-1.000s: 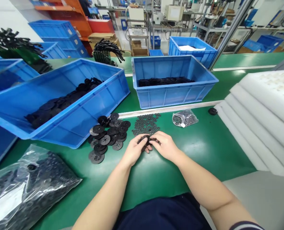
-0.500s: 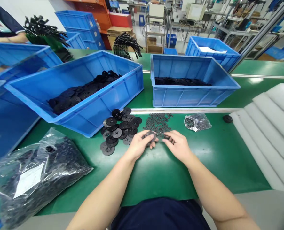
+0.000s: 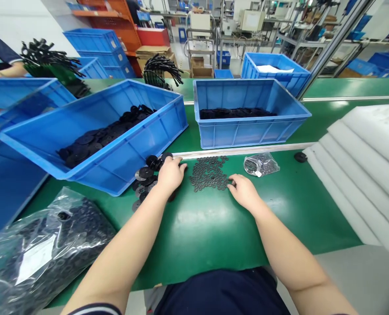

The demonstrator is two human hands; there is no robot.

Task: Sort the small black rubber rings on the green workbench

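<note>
My left hand (image 3: 171,176) lies over the pile of black discs (image 3: 146,173) on the green table, fingers pointing away from me and thumb apart; what its fingertips touch is hidden. At the right edge of the spread of small dark rings (image 3: 210,173), my right hand (image 3: 243,190) has its thumb and fingers curled close together. Whatever is between those fingertips is too small to make out. A small clear bag of rings (image 3: 262,165) rests to the right of the spread.
Two blue bins with black discs, one at left (image 3: 122,168) and one at centre right (image 3: 247,133), stand behind. A large clear bag (image 3: 66,245) lies at left. White foam sheets (image 3: 355,175) are stacked at right. Someone's arm (image 3: 10,70) shows far left.
My left hand has moved left from the middle to the disc pile, and the disc it held no longer shows. My right hand stays by the rings. The view has shifted slightly.
</note>
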